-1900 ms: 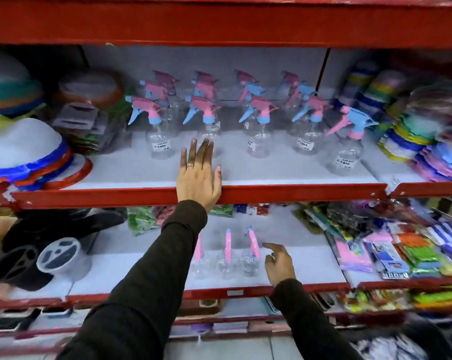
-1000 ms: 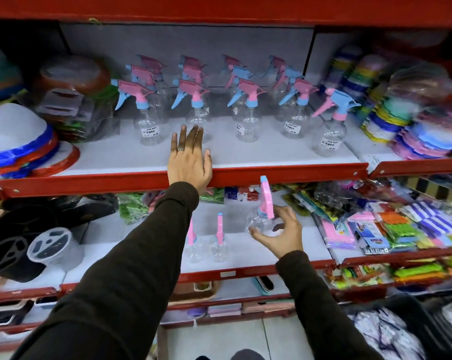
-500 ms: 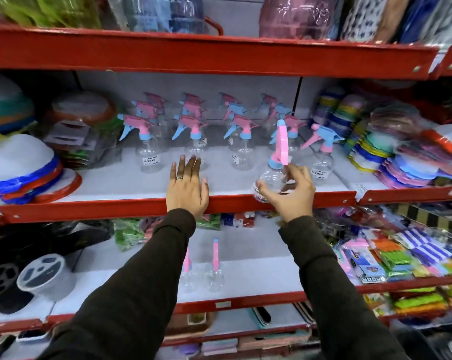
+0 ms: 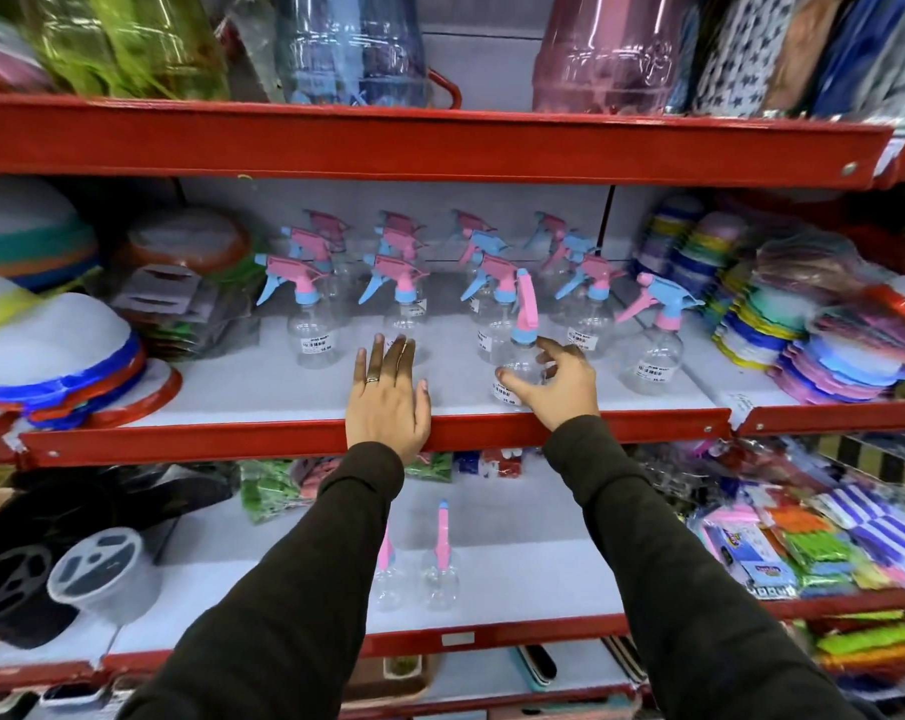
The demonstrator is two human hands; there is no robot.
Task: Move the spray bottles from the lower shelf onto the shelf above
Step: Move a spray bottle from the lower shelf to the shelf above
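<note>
A clear spray bottle (image 4: 519, 367) with a pink and blue trigger head stands on the white upper shelf (image 4: 263, 394), near its red front lip. My right hand (image 4: 562, 389) wraps around its body from the right, thumb on the label side. My left hand (image 4: 388, 400) lies flat on the same shelf's front edge, fingers spread, holding nothing. Behind them stand several matching spray bottles (image 4: 313, 324) in rows. Two more spray bottles (image 4: 441, 574) remain upright on the lower shelf (image 4: 544, 569), one partly behind my left sleeve.
Stacked hats (image 4: 50, 356) and packaged goods crowd the upper shelf's left end, and stacks of coloured plates (image 4: 762, 324) fill the right. Packets (image 4: 803, 543) line the lower shelf's right side, black items (image 4: 35, 563) its left. Large plastic jars (image 4: 611, 49) stand above.
My right hand lifted one spray bottle off the lower shelf, carried it up over the red lip and set it upright on the upper shelf. My left hand stayed on the shelf edge.
</note>
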